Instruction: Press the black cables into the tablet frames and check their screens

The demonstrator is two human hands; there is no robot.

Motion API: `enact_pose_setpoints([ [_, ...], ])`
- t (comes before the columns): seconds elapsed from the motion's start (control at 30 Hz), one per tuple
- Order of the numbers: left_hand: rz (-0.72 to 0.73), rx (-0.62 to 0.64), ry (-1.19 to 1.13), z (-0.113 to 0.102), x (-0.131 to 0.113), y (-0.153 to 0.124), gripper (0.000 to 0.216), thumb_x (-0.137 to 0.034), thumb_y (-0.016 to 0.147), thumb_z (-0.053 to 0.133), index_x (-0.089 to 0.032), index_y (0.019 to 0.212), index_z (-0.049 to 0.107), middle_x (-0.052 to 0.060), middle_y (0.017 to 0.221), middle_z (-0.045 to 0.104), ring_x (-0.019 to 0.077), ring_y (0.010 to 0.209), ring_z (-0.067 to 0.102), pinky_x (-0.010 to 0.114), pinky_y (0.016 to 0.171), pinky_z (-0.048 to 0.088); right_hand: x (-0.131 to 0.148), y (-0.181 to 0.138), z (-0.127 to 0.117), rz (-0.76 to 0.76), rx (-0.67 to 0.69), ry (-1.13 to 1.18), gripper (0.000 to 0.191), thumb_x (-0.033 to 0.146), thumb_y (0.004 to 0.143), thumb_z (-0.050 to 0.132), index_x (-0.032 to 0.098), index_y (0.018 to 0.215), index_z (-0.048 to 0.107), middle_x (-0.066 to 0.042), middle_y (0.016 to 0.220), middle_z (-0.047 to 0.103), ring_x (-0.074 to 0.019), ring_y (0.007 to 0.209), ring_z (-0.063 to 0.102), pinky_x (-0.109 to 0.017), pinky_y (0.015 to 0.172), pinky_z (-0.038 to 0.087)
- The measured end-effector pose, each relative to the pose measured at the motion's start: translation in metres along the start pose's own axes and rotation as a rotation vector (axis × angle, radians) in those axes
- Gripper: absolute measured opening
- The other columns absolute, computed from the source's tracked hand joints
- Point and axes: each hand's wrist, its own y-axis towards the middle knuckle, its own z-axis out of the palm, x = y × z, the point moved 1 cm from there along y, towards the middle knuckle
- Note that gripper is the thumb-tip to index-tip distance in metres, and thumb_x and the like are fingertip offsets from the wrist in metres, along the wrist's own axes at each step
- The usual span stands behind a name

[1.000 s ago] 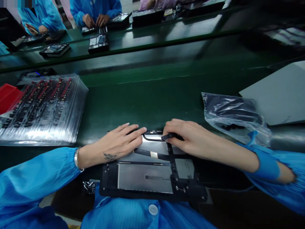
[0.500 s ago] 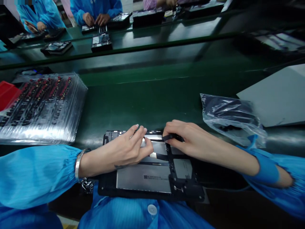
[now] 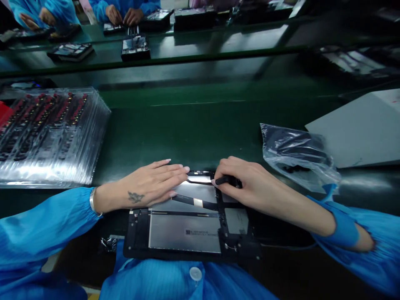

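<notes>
An opened black tablet frame (image 3: 140,243) with silver panels lies at the near edge of the green bench. My left hand (image 3: 153,183) lies flat on its upper left part, fingers stretched out and pressing down. My right hand (image 3: 243,183) is closed around a small black tool (image 3: 226,180), whose tip rests at the frame's top edge beside a thin black cable loop (image 3: 200,182). A dark flat ribbon cable (image 3: 193,203) runs across the silver panel between my hands.
A stack of clear trays with black and red parts (image 3: 50,137) sits at the left. A plastic bag of dark parts (image 3: 296,154) and a grey sheet (image 3: 359,133) lie at the right. Across the belt, other people's hands (image 3: 123,14) work on similar frames (image 3: 136,46).
My left hand went from flat to a pinch at the frame's top half a second ago, and now lies flat again. My right hand has stayed put with the tool.
</notes>
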Motion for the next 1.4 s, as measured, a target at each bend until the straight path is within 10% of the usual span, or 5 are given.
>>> enact_pose_setpoints([
  [1.4, 0.153, -0.036, 0.369, -0.011, -0.01, 0.02, 0.035, -0.021, 0.103, 0.041, -0.011, 0.134, 0.056, 0.016, 0.135, 0.061, 0.0296, 0.122, 0.058, 0.042, 0.101, 0.048, 0.013, 0.004, 0.001, 0.003, 0.038, -0.221, 0.014, 0.015, 0.088, 0.051, 0.02, 0.076, 0.054, -0.005, 0.082, 0.059, -0.0185, 0.075, 0.051, -0.03, 0.059, 0.033],
])
